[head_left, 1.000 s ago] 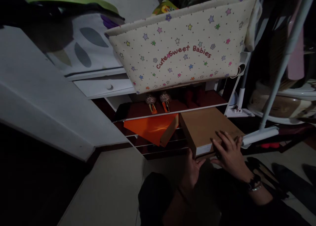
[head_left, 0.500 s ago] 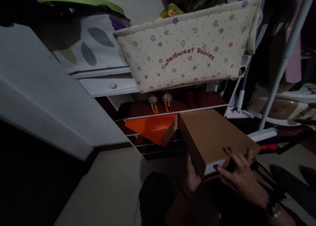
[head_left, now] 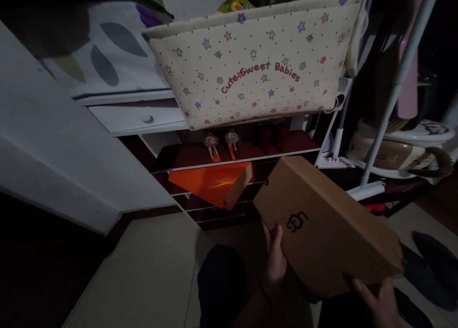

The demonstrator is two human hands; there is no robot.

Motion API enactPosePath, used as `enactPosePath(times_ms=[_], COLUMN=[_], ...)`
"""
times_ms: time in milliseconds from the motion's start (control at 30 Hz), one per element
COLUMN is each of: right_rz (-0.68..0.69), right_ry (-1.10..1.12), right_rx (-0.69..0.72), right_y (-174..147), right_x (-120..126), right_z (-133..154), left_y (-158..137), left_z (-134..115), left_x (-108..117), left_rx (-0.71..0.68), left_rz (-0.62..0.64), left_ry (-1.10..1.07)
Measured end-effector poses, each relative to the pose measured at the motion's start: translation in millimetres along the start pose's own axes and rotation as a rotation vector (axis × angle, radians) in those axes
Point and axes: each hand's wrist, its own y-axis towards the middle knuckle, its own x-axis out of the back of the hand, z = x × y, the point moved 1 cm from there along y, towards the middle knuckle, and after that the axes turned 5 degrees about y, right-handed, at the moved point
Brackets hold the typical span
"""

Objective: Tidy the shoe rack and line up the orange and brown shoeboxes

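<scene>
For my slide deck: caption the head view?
Both hands hold a brown cardboard box before a shoe shelf.

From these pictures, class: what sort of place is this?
Probably a home storage corner or closet: a shoe rack holding glittery heels, a star-print fabric bin above, and a brown shoebox held in both hands.

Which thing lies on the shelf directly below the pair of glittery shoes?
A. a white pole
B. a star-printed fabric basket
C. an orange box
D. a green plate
C: the orange box sits tilted on the lower shelf, just under the glittery shoes; the star-printed basket is above them.
</scene>
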Motion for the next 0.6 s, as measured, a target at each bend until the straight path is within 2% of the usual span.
enactPosePath(times_ms=[67,133,233,367,600], right_rz=[-0.038,0.018,0.063,0.062,0.053], right_ry=[0.14,0.281,0.445,0.542,0.67], right_rx=[-0.183,-0.265,-0.315,-0.363,-0.426], right_y=[0.5,5.0,17.2,28.3,32.3], right_x=[-7.8,-23.8,-52.8,-81.7,-96.2], right_z=[-3.0,-4.0,-2.2,6.4,23.0], left_y=[-1.8,2.2,16.6,33.1,34.3], left_z=[-1.7,-6.0,-16.8,-31.0,-52.5], left_x=[7.4,11.4,9.2,1.2,-8.0], left_rx=[0.02,0.027,-0.032,-0.043,-0.103], left_rz=[0.009,0.017,0.067,0.154,0.163], left_ry=[0.023,0.074,0.133,0.174,0.287])
